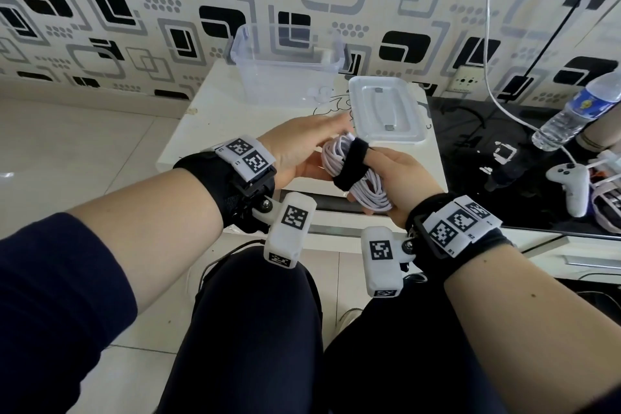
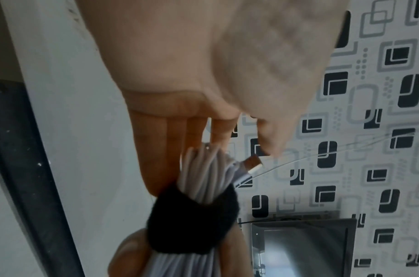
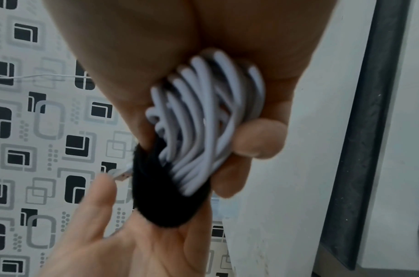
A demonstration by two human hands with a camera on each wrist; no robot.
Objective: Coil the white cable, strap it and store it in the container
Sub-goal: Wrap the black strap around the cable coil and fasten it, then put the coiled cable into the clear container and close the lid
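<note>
Right hand [image 1: 396, 178] fingers grasp strapped cable [image 1: 361, 178]; left hand [image 1: 299, 148] fingers released; container [image 1: 285, 67] lidless.

White cable [image 1: 366, 185], black strap [image 1: 351, 165] round it. Clear container [image 1: 285, 77], pale white lid [image 1: 383, 111] right of the container. White counter [image 1: 208, 131]. Wall [image 1: 168, 10] behind the container: cream with black and grey rounded squares, grey dots. Clear bottle [image 1: 578, 111], blue label. White game controller [image 1: 571, 185]. Navy sleeve [image 1: 60, 286].
</note>
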